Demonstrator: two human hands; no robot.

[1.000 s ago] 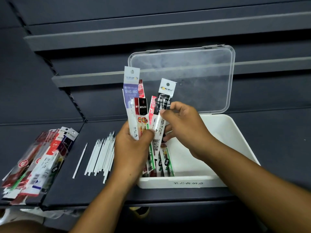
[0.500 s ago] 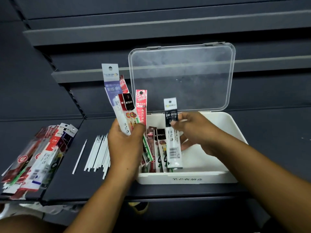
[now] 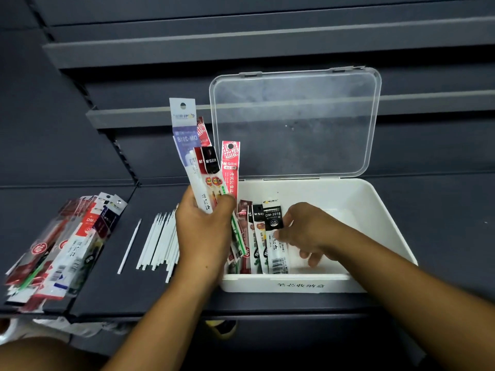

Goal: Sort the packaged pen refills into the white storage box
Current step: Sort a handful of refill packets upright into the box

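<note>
The white box (image 3: 380, 226) sits open on a dark shelf (image 3: 444, 223), its clear lid (image 3: 294, 124) standing upright at the box's back edge. Along the box's left wall lies a row of packets (image 3: 249, 236) set side by side. The right hand (image 3: 308, 231) reaches into the box and pinches a black-and-white packet (image 3: 276, 236) at the right end of that row, thumb on its edge and fingers curled beneath. The left hand (image 3: 206, 231), over the box's left rim, grips a fanned bundle of packets (image 3: 203, 162) that rises above the box and hides part of the lid's left edge.

Just left of the box lie loose white sticks (image 3: 160, 242), partly covered by the left hand; one single stick (image 3: 130, 246) lies apart, further left. Well to the left of the box lies a pile of packets (image 3: 59, 247), overhanging the shelf's front edge. Behind the box rises a dark slatted wall (image 3: 241, 49) with grey rails.
</note>
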